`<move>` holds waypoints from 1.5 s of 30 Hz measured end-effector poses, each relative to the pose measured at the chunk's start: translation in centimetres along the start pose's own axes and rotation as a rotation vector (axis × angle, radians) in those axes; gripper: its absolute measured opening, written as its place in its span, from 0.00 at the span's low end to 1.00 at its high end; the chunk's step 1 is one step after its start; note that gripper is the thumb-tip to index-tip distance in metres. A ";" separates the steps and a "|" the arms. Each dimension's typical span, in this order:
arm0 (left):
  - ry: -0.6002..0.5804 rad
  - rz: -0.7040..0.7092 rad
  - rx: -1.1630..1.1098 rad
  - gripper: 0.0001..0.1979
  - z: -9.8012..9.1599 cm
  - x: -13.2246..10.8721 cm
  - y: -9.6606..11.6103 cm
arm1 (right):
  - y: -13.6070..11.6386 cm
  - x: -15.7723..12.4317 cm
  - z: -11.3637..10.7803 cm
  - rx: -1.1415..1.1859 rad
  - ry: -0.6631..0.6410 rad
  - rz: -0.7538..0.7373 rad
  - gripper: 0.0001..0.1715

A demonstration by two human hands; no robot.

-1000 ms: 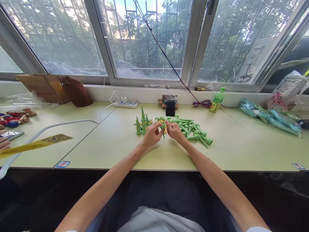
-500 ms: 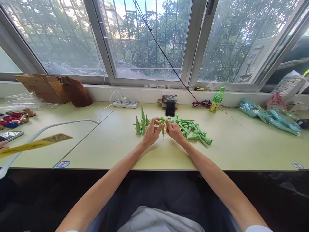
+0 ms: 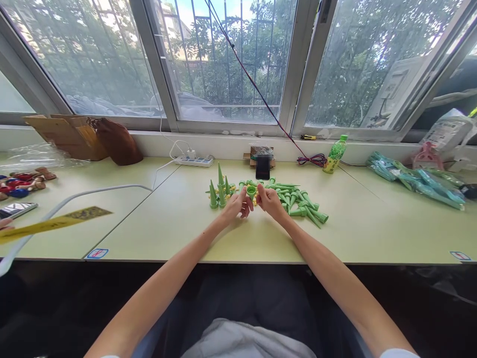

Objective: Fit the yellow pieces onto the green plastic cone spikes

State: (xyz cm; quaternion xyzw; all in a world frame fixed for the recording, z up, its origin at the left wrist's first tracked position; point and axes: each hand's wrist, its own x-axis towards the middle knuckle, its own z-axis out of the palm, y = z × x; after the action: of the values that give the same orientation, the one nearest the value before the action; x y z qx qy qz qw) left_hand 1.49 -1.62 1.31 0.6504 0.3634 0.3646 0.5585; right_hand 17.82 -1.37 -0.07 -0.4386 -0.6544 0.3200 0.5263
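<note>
my left hand (image 3: pixel 235 205) pinches a cone (image 3: pixel 251 190) by its rim; whether my right hand (image 3: pixel 270 200) pinches anything, i can't tell. a slack grip could drop the cone.

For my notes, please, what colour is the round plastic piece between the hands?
The piece is green; see head view.

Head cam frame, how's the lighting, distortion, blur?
Head view: windows backlight the scene, sky bright; head view: area under the table dark, little detail; head view: window frames lean outward, wide-angle style; head view: green piece in the left hand small, fine detail lost.
</note>
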 end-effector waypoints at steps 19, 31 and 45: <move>-0.011 0.105 0.068 0.26 -0.4 -0.3 -0.3 | 0.5 0.0 -0.4 0.046 -0.121 0.072 0.44; -0.061 0.123 0.179 0.22 -0.1 -0.5 -1.0 | -0.3 -0.2 -0.8 -0.063 -0.074 0.048 0.43; 0.154 0.409 0.496 0.16 -0.1 0.0 -1.5 | 0.2 0.2 -0.5 -0.107 -0.007 0.060 0.43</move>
State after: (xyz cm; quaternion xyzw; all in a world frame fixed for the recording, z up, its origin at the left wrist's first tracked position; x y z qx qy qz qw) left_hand 1.31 -1.41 -0.21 0.7968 0.3440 0.4176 0.2689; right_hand 18.32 -1.14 -0.10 -0.4844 -0.6589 0.3015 0.4902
